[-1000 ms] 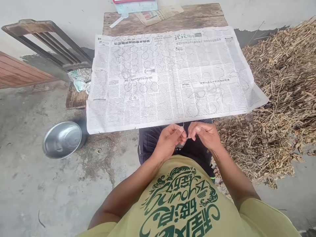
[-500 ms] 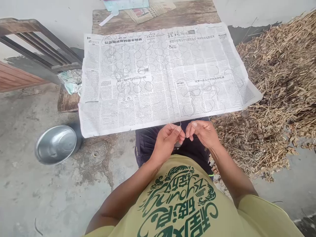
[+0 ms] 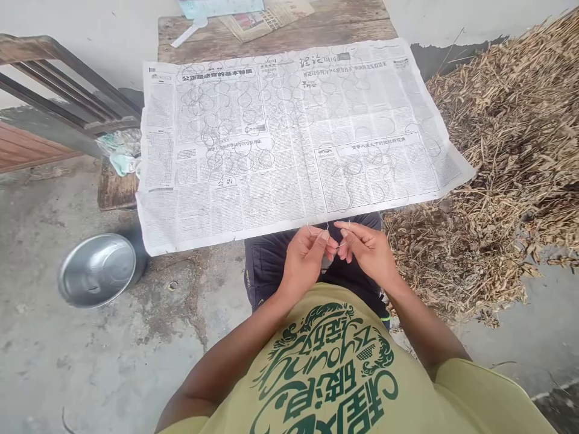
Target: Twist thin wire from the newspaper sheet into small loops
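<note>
Above my lap, just off the near edge of the newspaper sheet (image 3: pixel 203 211), both hands are close together. My left hand (image 3: pixel 304 258) is closed in a pinch on a thin, pale, curved wire (image 3: pixel 313 231), which arcs above its fingers. Facing it, my right hand (image 3: pixel 371 253) has thumb and fingers drawn together around a thin strand that bridges the small gap between the hands. Whether this is one wire or two is too fine to make out. Many thin wire rings (image 3: pixel 265 158) lie spread over the newspaper, some overlapping.
The newspaper covers a wooden table (image 3: pixel 344 27), with a folded paper (image 3: pixel 266 19) and a white strip (image 3: pixel 187 33) at the back. Left are a wooden chair (image 3: pixel 111 187) with a plastic bag (image 3: pixel 120 147) and a metal basin (image 3: pixel 97 271). Dry stalks (image 3: pixel 497 138) are heaped right.
My right hand has shifted slightly, its index finger now straighter towards the left hand, and more of the thin strand shows between the hands. The whole view has shifted a little.
</note>
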`<state>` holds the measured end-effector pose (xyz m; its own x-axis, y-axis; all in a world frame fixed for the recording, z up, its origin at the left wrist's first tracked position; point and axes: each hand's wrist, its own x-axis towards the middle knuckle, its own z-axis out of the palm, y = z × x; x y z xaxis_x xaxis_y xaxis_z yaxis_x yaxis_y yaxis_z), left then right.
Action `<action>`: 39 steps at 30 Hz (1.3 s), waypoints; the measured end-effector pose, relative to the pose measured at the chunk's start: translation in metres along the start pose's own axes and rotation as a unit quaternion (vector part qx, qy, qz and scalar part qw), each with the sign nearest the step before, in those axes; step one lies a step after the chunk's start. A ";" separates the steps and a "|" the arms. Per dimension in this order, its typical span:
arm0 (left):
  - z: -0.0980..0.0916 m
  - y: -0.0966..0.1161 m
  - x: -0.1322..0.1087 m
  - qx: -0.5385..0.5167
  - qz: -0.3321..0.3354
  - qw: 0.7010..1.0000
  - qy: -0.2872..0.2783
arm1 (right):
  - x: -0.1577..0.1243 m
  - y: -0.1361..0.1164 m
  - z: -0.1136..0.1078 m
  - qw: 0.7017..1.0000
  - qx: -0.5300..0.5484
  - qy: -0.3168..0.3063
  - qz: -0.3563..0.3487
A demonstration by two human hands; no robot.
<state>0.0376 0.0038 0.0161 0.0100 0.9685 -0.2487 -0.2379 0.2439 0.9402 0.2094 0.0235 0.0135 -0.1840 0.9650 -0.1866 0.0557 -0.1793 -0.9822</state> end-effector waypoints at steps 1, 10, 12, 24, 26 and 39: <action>0.000 -0.001 0.000 0.007 0.002 1.000 -0.004 | 0.000 -0.001 -0.002 1.000 -0.020 -0.009 -0.001; 0.000 -0.001 -0.001 0.018 -0.021 1.000 -0.011 | -0.004 -0.005 -0.009 0.971 -0.219 -0.041 -0.090; 0.001 -0.001 -0.002 0.025 -0.028 0.999 -0.017 | -0.004 -0.004 -0.012 0.958 -0.262 -0.051 -0.108; 0.004 -0.003 0.001 0.014 -0.009 1.000 0.014 | -0.008 0.002 -0.011 0.948 -0.292 -0.038 -0.123; 0.006 -0.003 0.000 0.015 -0.004 1.000 0.015 | -0.010 0.009 -0.007 0.951 -0.277 -0.023 -0.133; 0.017 -0.019 0.000 -0.008 0.000 1.000 0.006 | -0.006 0.014 -0.013 0.932 -0.311 -0.063 -0.177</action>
<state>0.0584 0.0003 0.0020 -0.0022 0.9679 -0.2512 -0.2530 0.2425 0.9366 0.2237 0.0176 0.0011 -0.4109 0.9055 0.1062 0.5210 0.3289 -0.7877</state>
